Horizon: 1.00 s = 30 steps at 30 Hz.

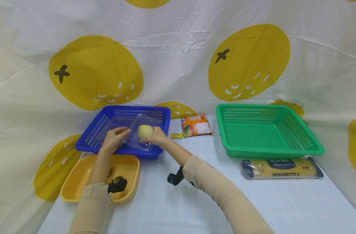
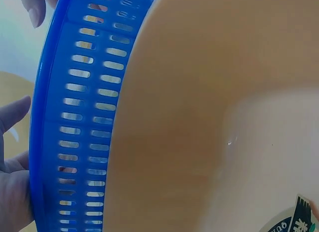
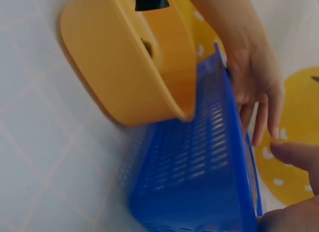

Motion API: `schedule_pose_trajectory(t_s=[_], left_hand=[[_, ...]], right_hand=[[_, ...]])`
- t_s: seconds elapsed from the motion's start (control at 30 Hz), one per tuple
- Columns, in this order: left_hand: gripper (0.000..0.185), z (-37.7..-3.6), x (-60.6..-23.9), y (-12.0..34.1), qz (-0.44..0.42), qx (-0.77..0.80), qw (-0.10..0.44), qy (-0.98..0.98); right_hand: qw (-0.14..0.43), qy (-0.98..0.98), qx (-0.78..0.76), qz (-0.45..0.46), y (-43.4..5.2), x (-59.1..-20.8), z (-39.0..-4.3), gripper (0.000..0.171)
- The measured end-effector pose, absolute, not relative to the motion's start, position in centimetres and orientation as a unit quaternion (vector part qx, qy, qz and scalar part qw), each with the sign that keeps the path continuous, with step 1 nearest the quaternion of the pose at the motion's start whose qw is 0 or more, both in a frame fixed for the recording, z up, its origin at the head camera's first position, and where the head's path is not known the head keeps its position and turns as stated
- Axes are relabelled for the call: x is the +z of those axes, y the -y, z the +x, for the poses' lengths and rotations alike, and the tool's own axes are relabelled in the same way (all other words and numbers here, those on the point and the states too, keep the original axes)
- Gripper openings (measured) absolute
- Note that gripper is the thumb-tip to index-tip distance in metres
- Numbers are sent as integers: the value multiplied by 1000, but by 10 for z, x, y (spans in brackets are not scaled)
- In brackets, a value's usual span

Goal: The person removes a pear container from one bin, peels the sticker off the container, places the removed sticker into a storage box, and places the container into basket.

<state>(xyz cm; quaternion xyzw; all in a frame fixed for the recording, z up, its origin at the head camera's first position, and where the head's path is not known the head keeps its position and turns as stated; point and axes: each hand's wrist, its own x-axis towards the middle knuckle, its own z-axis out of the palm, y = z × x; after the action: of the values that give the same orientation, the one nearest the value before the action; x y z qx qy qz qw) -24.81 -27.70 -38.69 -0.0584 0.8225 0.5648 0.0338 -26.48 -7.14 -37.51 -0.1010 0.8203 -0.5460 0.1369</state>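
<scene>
My right hand grips a pale yellow round fruit above the front of the blue basket. Crumpled clear plastic lies in that basket, under and around the fruit. My left hand reaches over the basket's near rim with fingers extended toward the plastic, a little left of the fruit. In the right wrist view the left hand hangs its fingers over the blue basket, and the right hand shows only at the corner. The left wrist view has the left hand beside the blue basket.
A yellow tub sits in front of the blue basket, near my left forearm. A green basket stands at the right, with a spaghetti pack before it. An orange packet and a small yellow sachet lie between the baskets.
</scene>
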Motion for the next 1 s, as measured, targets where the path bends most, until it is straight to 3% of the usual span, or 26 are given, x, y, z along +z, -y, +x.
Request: schedule_pose_trajectory(t_s=[0.23,0.63,0.83,1.0], left_hand=[[65,-247,-389,278,-46,565,7,-824],[57,-240,-392,272,-1,613,-83,-785],[47,-234,-391,261,26,645,-112,-756],[47,-229,-381,244,55,606,-121,-784]], right_hand=[[144,-813,-557,-94,68,-375,-262,83],[113,-714,-672,-162,27,-375,-248,75],[60,-743,-630,-218,-3,-381,-248,76],[-22,-800,-535,-271,-34,-380,-244,73]])
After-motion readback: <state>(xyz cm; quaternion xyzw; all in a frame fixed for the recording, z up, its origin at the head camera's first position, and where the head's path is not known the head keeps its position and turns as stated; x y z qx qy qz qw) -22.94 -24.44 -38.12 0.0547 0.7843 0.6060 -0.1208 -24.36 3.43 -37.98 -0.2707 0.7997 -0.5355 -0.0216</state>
